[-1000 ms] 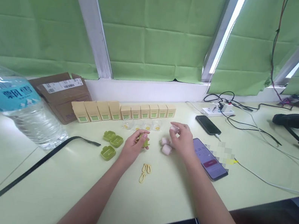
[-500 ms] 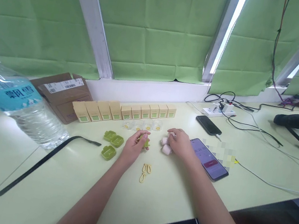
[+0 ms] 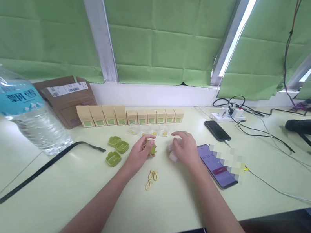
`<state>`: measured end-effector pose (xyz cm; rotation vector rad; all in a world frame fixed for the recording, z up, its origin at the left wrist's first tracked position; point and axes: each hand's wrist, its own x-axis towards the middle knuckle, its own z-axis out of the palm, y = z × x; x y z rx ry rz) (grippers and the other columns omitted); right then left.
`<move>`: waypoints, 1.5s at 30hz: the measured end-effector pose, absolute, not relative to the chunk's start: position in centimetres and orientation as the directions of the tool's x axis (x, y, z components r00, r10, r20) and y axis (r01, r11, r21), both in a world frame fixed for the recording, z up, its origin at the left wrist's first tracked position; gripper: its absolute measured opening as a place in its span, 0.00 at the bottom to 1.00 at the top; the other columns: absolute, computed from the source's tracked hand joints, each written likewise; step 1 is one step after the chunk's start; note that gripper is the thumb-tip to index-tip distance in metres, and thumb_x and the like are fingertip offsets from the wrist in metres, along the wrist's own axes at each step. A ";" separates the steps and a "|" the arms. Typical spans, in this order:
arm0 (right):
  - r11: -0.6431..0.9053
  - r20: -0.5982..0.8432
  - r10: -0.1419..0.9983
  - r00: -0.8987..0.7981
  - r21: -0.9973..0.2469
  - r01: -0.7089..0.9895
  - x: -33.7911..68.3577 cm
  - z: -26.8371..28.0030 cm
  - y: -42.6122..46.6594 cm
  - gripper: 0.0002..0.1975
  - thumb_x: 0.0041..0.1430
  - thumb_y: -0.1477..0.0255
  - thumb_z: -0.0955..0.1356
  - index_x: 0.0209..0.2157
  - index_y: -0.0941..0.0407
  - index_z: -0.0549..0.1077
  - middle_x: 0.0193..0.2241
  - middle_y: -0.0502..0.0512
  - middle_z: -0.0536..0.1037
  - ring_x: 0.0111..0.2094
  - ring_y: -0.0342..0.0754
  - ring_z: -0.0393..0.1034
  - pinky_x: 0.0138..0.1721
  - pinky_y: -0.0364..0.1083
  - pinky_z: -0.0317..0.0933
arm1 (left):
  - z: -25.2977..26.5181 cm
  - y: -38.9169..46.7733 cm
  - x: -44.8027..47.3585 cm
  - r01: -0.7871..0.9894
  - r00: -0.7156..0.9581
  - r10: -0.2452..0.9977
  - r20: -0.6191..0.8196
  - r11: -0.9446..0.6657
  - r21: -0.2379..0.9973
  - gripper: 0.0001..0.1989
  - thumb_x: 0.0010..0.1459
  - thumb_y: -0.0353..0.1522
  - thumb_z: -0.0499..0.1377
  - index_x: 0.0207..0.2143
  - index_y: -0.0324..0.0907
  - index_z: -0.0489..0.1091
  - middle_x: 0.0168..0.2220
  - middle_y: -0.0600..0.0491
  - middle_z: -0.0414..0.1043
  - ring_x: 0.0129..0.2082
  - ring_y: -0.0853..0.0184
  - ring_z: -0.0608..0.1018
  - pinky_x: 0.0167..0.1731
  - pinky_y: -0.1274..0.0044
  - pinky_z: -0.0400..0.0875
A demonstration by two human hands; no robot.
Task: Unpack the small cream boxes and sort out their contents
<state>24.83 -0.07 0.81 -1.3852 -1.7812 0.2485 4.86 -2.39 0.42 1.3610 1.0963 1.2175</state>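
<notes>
My left hand (image 3: 140, 149) is closed around a small green plastic piece (image 3: 152, 148), partly hidden by the fingers. To its right, my right hand (image 3: 183, 148) is over several small whitish-pink rounded pieces (image 3: 173, 156), mostly covered by it. Its index finger stretches out apart from the thumb; the other fingers are hidden. Left of my left hand lie green clover-shaped shells (image 3: 113, 158). Nearer to me are three yellow loops (image 3: 148, 185). Behind my hands stand clear round containers (image 3: 164, 132) with yellow dots.
Small cardboard boxes (image 3: 151, 116) line the back. At the left are a large water bottle (image 3: 26, 106), a black strip (image 3: 45, 167) and a brown carton (image 3: 70, 98). A lit phone (image 3: 218, 169), a dark phone (image 3: 217, 131), a power strip (image 3: 227, 115) and cables are right.
My right hand has shifted slightly over the whitish-pink pieces, covering more of them, and its index finger now reaches out further. My left hand keeps hold of the green piece.
</notes>
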 end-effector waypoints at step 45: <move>0.634 0.576 0.772 -0.269 -0.669 0.388 22.0 1.6 -1.8 0.06 0.65 0.67 0.67 0.41 0.52 0.75 0.43 0.56 0.79 0.48 0.50 0.73 0.51 0.49 0.66 | 0.2 -2.2 4.0 0.426 -0.050 0.844 0.534 -0.465 0.776 0.08 0.56 0.37 0.65 0.38 0.48 0.81 0.38 0.52 0.81 0.35 0.64 0.78 0.34 0.73 0.69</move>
